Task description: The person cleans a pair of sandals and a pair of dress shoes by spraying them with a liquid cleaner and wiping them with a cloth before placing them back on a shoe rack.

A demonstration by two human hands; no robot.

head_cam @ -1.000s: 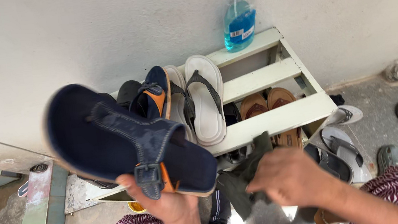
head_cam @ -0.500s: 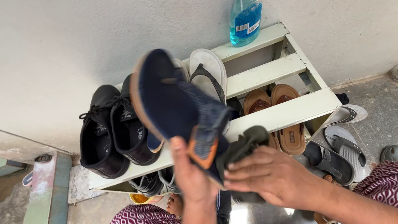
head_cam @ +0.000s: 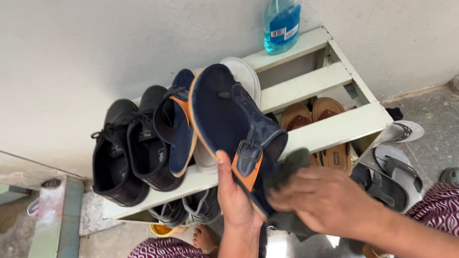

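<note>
Head view, single entry. Left hand [head_cam: 236, 195]: clasped round the heel end of a navy sandal [head_cam: 228, 117], thumb up along the orange-lined buckle strap, toe raised toward 12 o'clock in front of the white slatted shoe rack [head_cam: 323, 129]. Right hand [head_cam: 323, 202]: fingers closed on a dark olive cloth [head_cam: 288, 165], pressed to the sandal's heel edge at about 4 o'clock of the shoe. Sandal location: held in the air above the rack's front slat, not resting on it, just beside its mate [head_cam: 177, 123], which stands tilted on the top tier at 9 o'clock of the held one. Further at 9 o'clock: a pair of black lace-up shoes [head_cam: 130, 150]. Behind the held sandal, a white sandal [head_cam: 245, 74], mostly hidden. At 1 o'clock on the rack's back slat: a blue spray bottle [head_cam: 281, 17]. Lower tier at 3 o'clock: brown sandals [head_cam: 316, 118]. Floor at 3 to 4 o'clock: grey slippers [head_cam: 398, 175]. Handling note, as judgement: the wipe goes best with the left grip kept firm at the heel so the sole does not twist, the cloth drawn along the rim and stitching in short strokes, and the strap folded aside to reach the footbed beneath; the toe should stay clear of the neighbouring shoes.
</note>
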